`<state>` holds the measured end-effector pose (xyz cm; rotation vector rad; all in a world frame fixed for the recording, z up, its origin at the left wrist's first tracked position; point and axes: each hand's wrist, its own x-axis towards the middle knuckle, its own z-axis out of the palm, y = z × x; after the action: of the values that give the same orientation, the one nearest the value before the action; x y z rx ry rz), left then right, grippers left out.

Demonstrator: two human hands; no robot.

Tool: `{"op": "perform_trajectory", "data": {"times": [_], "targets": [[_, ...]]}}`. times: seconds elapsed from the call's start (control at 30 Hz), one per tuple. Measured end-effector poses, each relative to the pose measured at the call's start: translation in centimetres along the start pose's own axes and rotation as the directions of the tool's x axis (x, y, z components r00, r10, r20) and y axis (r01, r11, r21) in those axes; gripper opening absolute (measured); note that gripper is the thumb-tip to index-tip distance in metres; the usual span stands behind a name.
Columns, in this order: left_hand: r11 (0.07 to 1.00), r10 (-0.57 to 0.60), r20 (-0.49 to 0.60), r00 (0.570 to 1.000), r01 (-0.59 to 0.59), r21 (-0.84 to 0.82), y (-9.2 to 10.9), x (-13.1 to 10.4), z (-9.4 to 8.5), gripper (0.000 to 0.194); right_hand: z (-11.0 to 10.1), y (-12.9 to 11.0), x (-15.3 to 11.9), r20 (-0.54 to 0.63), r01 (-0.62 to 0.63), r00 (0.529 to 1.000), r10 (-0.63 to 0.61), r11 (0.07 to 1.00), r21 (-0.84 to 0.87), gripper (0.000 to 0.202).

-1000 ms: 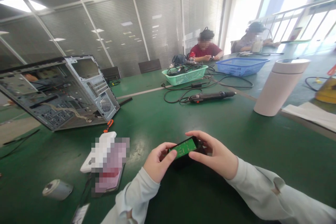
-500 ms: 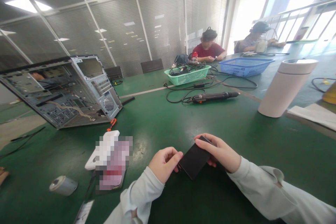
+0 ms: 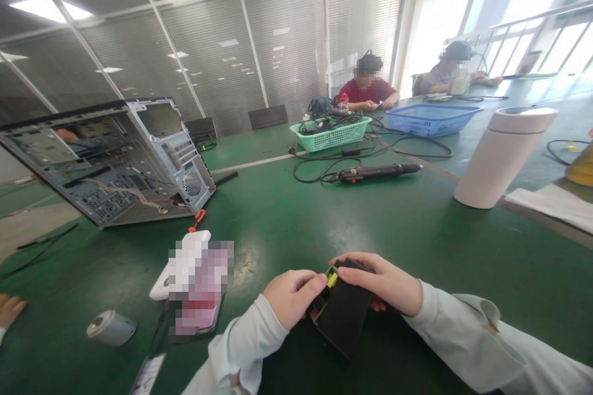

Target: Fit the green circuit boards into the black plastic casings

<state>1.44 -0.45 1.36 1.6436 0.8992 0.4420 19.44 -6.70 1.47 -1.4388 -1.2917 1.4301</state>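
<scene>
A flat black electronics box (image 3: 345, 315) is held low over the table, tilted, with its open side turned to the left. Inside that side a green circuit board (image 3: 315, 311) with a yellow component (image 3: 332, 280) shows. My right hand (image 3: 386, 281) grips the box from the right, thumb on top and fingers beneath. At the open side, my left hand (image 3: 294, 297) pinches the edge beside the yellow component. Its fingers underneath are partly hidden.
An open computer case (image 3: 148, 163) stands at left. Nearby lie a white device (image 3: 183, 262), a phone (image 3: 204, 290) and a small metal cylinder (image 3: 112, 327). Beyond are an electric screwdriver (image 3: 377, 173), green basket (image 3: 331, 136), blue basket (image 3: 433, 120) and tumbler (image 3: 503, 157). Two people sit farther back.
The black box has turned and tilted, so its open side with the circuit board and yellow component now shows. My left thumb has shifted onto that side. Another person's hand shows more at far left.
</scene>
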Motion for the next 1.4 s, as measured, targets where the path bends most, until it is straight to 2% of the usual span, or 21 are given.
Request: {"op": "perform_trajectory", "data": {"times": [0.07,0.13,0.2,0.27,0.37,0.47,0.57,0.67,0.8,0.93,1.03,1.1,1.17,1.2,1.27,1.3,1.33,1.37,1.4], "targets": [[0.998,0.02,-0.006,1.0,-0.019,0.057,-0.2,-0.2,0.0,0.033,-0.1,0.1,0.0,0.002,-0.03,1.0,0.03,0.999,0.01,0.071],[0.998,-0.017,-0.026,1.0,0.019,0.053,-0.4,-0.1,-0.1,0.039,-0.4,0.2,0.1,0.012,-0.035,0.999,0.034,0.999,0.042,0.066],[0.994,-0.112,-0.045,0.993,0.111,-0.018,-0.6,0.4,-0.2,0.049,-0.8,0.3,0.3,0.021,-0.039,0.999,0.037,0.994,0.098,0.058],[0.966,-0.225,-0.038,0.974,0.217,-0.139,-0.7,1.1,-0.5,0.058,-1.2,0.0,0.5,0.022,-0.101,0.995,0.099,0.975,0.199,0.046],[0.871,-0.332,-0.015,0.943,0.3,-0.388,-0.6,2.1,-1.2,0.062,-1.5,-0.9,0.4,0.036,-0.282,0.954,0.297,0.851,0.444,0.036],[0.761,-0.371,-0.025,0.928,0.288,-0.581,-0.4,2.5,-1.8,0.06,-1.5,-1.7,0.0,0.085,-0.309,0.935,0.344,0.673,0.672,0.032],[0.699,-0.374,-0.055,0.926,0.242,-0.673,-0.6,2.6,-2.3,0.057,-1.4,-1.8,-0.3,0.18,-0.321,0.939,0.292,0.567,0.758,0.033],[0.675,-0.37,-0.072,0.926,0.215,-0.705,-1.0,2.7,-2.4,0.056,-1.3,-1.2,-0.3,0.3,-0.374,0.928,0.223,0.534,0.758,0.043],[0.686,-0.355,-0.074,0.932,0.206,-0.698,-1.4,2.8,-2.3,0.056,-1.3,-0.2,0.0,0.428,-0.409,0.898,0.105,0.56,0.72,0.058],[0.7,-0.341,-0.088,0.936,0.19,-0.688,-1.2,2.6,-2.2,0.056,-1.4,0.6,0.2,0.464,-0.337,0.883,-0.071,0.593,0.732,0.069],[0.704,-0.335,-0.096,0.937,0.181,-0.687,-0.9,2.4,-2.1,0.056,-1.4,0.7,0.3,0.461,-0.297,0.879,-0.121,0.616,0.729,0.059],[0.707,-0.33,-0.102,0.938,0.175,-0.685,-0.5,2.3,-2.0,0.056,-1.2,0.6,0.4,0.437,-0.294,0.898,-0.054,0.665,0.687,0.046],[0.711,-0.336,-0.104,0.936,0.18,-0.68,-0.2,2.2,-1.9,0.055,-1.0,0.5,0.5,0.352,-0.24,0.936,0.016,0.76,0.604,0.04],[0.712,-0.342,-0.104,0.934,0.186,-0.677,-0.1,2.1,-1.9,0.056,-0.8,0.5,0.4,0.276,-0.162,0.961,0.007,0.824,0.544,0.041],[0.714,-0.347,-0.107,0.932,0.188,-0.674,0.1,2.0,-1.8,0.055,-0.5,0.5,0.3,0.068,0.106,0.988,-0.137,0.934,0.342,0.044],[0.716,-0.335,-0.11,0.936,0.177,-0.675,0.1,2.0,-1.8,0.054,-0.5,0.4,0.1,-0.042,0.248,0.969,-0.245,0.952,0.178,0.043],[0.719,-0.317,-0.112,0.942,0.161,-0.676,0.0,1.9,-1.8,0.054,-0.5,0.4,-0.1,-0.135,0.35,0.927,-0.35,0.936,-0.02,0.039],[0.722,-0.299,-0.113,0.948,0.146,-0.677,0.0,1.8,-1.7,0.053,-0.6,0.3,-0.4,-0.205,0.398,0.873,-0.442,0.89,-0.225,0.035],[0.724,-0.286,-0.112,0.952,0.138,-0.676,-0.1,1.8,-1.7,0.053,-0.9,0.3,-0.7,-0.25,0.392,0.821,-0.513,0.826,-0.406,0.033]]}}
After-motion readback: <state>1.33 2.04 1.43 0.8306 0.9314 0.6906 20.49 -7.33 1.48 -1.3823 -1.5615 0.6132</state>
